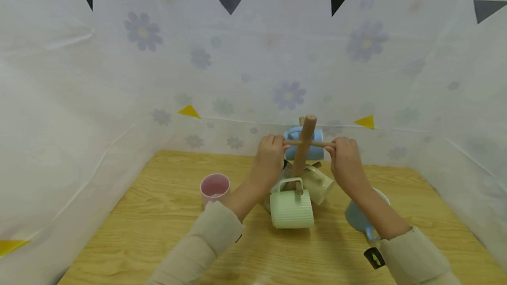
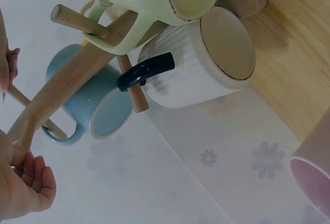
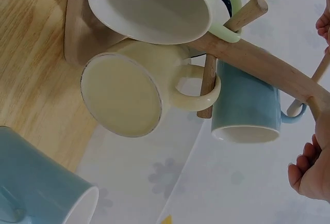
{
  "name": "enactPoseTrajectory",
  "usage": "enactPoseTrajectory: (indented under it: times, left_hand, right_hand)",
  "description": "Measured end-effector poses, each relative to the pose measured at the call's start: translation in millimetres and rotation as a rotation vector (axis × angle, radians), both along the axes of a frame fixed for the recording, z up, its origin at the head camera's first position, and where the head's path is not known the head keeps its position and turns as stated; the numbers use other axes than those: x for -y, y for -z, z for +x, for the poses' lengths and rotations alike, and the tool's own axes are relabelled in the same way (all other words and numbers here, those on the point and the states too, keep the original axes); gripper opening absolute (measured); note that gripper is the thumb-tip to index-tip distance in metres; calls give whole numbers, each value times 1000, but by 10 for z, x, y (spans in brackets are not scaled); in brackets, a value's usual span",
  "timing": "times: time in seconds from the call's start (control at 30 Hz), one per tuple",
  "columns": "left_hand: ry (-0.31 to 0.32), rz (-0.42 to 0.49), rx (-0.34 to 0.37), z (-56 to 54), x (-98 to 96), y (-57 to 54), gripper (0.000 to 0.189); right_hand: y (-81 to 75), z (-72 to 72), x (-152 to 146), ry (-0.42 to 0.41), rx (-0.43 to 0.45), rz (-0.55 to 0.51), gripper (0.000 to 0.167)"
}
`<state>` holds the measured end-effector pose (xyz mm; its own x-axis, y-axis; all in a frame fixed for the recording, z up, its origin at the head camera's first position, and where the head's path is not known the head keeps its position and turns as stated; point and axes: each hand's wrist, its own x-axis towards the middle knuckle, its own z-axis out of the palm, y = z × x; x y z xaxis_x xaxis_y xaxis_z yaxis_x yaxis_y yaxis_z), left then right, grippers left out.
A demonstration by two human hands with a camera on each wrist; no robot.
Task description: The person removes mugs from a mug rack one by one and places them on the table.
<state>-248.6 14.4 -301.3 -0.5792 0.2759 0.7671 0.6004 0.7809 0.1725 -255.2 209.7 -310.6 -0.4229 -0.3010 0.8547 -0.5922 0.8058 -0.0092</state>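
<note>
A wooden mug tree [image 1: 302,157] stands on the table, its post leaning a little in the head view. My left hand [image 1: 271,159] grips the end of its upper left peg, and my right hand [image 1: 347,162] pinches the end of the upper right one. Lower pegs carry a ribbed light green mug [image 1: 292,211] in front, a cream mug [image 3: 124,92] on the right and a white mug [image 2: 180,77] with a dark handle on the left. Behind the post hangs a light blue mug [image 3: 246,100]. The tree's base [image 3: 85,38] is partly hidden by mugs.
On the wood-grain table [image 1: 158,232], a pink mug [image 1: 215,188] stands upright left of the tree. Another blue mug [image 1: 356,218] is on the right, partly behind my right forearm. A flower-patterned white curtain [image 1: 245,74] encloses the back and sides.
</note>
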Motion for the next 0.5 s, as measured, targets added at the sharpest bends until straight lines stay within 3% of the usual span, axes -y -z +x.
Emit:
enactPoseTrajectory:
  times: [0.27, 0.5]
  left_hand:
    - [-26, -21, -41, 52, -1, -24, 19]
    - [-134, -150, -171, 112, -14, 11, 19]
  right_hand:
    - [-14, -30, -19, -21, 63, -18, 53]
    - [-23, -47, -28, -33, 193, -92, 48]
